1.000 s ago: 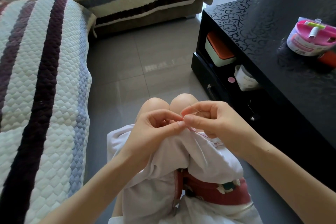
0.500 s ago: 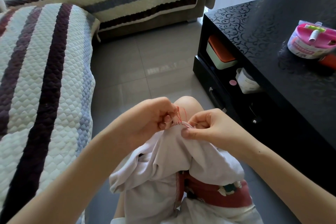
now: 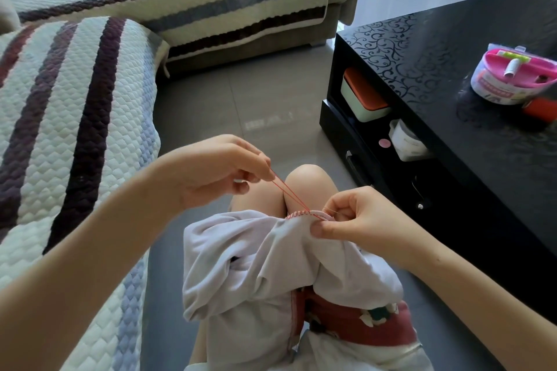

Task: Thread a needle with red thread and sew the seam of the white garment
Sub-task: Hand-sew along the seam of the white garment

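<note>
Left grip (image 3: 217,173) pinches the red thread (image 3: 290,193) (two taut strands); right grip (image 3: 357,221) pinches the white garment (image 3: 256,250).

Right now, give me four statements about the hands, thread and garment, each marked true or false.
1. The left hand holds red thread stretched taut up from the white garment. True.
2. The right hand rests flat on the black table. False: it pinches the garment's seam edge.
3. Red stitches show along the seam. True.
4. The pink sewing box sits on the floor. False: it stands on the table.
</note>
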